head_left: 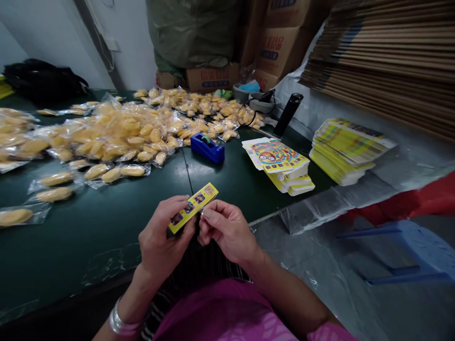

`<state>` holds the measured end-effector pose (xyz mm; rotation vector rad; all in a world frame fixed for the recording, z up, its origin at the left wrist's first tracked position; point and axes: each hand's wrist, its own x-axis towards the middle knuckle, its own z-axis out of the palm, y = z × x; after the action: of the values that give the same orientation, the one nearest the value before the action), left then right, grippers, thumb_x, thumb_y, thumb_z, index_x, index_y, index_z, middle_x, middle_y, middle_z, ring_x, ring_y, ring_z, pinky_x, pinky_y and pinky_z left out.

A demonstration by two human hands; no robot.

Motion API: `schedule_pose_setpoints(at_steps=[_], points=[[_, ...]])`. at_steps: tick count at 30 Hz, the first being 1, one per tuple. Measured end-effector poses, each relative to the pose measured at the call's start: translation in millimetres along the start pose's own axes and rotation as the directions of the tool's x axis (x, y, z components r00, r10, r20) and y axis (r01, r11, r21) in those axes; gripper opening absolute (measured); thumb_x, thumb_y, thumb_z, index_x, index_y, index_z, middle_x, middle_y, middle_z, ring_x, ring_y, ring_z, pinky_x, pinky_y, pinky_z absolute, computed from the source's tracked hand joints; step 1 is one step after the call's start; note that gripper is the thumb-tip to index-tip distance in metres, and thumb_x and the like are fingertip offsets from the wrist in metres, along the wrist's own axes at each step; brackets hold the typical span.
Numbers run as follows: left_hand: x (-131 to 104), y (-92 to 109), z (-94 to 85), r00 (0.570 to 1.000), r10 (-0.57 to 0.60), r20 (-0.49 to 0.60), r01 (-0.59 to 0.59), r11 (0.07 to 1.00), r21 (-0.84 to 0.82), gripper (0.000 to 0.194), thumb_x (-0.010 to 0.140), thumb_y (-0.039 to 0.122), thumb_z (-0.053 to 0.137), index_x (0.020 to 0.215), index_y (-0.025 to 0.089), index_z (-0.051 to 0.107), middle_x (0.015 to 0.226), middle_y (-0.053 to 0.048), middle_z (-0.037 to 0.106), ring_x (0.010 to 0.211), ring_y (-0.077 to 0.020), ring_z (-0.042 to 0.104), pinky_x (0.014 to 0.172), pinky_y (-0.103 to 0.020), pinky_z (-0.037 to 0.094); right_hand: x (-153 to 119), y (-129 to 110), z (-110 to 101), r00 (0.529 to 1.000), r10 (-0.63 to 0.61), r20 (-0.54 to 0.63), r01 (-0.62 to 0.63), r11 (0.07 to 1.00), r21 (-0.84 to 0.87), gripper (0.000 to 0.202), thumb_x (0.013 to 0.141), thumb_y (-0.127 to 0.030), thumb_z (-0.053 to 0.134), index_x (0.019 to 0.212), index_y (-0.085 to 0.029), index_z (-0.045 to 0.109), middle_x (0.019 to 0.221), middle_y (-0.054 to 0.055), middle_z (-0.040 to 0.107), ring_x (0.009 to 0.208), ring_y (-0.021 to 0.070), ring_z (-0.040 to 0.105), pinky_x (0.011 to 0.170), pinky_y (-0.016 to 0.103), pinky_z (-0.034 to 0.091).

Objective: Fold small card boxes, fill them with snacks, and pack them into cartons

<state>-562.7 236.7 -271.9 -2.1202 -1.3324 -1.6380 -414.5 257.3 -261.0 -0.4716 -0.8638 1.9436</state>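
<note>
A small yellow printed box (194, 207) is gripped between the thumb and fingers of my left hand (161, 232), its narrow side facing up. Close against the box's right end is my right hand (227, 227), thumb and forefinger pinched together. Something tiny and pale shows at those fingertips, too small to name. Beyond both hands, a blue tape dispenser (207, 148) sits on the dark green table (159, 189). A stack of flat yellow printed boxes (280, 158) lies to the right of the dispenser.
Many clear-wrapped yellow oval pieces (131, 128) cover the table's left and back. A second yellow stack (348, 147) lies at the right edge. A black cylinder (288, 113) and grey bowls (262, 102) stand behind. A blue stool (423, 251) is at lower right; flattened cardboard (384, 61) is piled above.
</note>
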Motion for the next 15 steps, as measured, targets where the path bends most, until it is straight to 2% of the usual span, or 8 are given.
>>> schedule_pose_setpoints(at_steps=[7, 11, 15], points=[[-6, -1, 1.6, 0.998, 0.053, 0.014, -0.053, 0.998, -0.024, 0.042, 0.078, 0.003, 0.072, 0.115, 0.017, 0.059, 0.108, -0.011, 0.071, 0.101, -0.0211, 0.069, 0.090, -0.035, 0.058, 0, 3, 2, 0.997, 0.009, -0.077, -0.009, 1.000, -0.001, 0.035, 0.070, -0.043, 0.085, 0.069, -0.016, 0.061, 0.053, -0.004, 0.062, 0.040, 0.0074, 0.054, 0.044, 0.018, 0.047], [-10, 3, 4.3, 0.997, 0.078, -0.002, -0.078, 0.995, -0.061, 0.043, 0.077, 0.000, 0.073, 0.115, 0.016, 0.061, 0.106, -0.009, 0.071, 0.101, -0.0208, 0.069, 0.092, -0.035, 0.058, 2, 7, -1, 0.991, 0.025, -0.131, -0.026, 1.000, -0.008, 0.042, 0.066, -0.045, 0.086, 0.061, -0.017, 0.057, 0.046, -0.005, 0.057, 0.035, 0.0069, 0.049, 0.038, 0.017, 0.043], [-9, 7, 6.1, 1.000, 0.009, 0.001, -0.008, 0.995, -0.103, 0.041, 0.078, 0.001, 0.072, 0.114, 0.017, 0.062, 0.107, -0.008, 0.072, 0.101, -0.0195, 0.069, 0.090, -0.033, 0.058, 7, 15, -6, 0.982, 0.040, -0.184, -0.039, 0.999, 0.005, 0.047, 0.059, -0.051, 0.090, 0.060, -0.016, 0.058, 0.045, -0.005, 0.057, 0.034, 0.0070, 0.048, 0.036, 0.017, 0.044]])
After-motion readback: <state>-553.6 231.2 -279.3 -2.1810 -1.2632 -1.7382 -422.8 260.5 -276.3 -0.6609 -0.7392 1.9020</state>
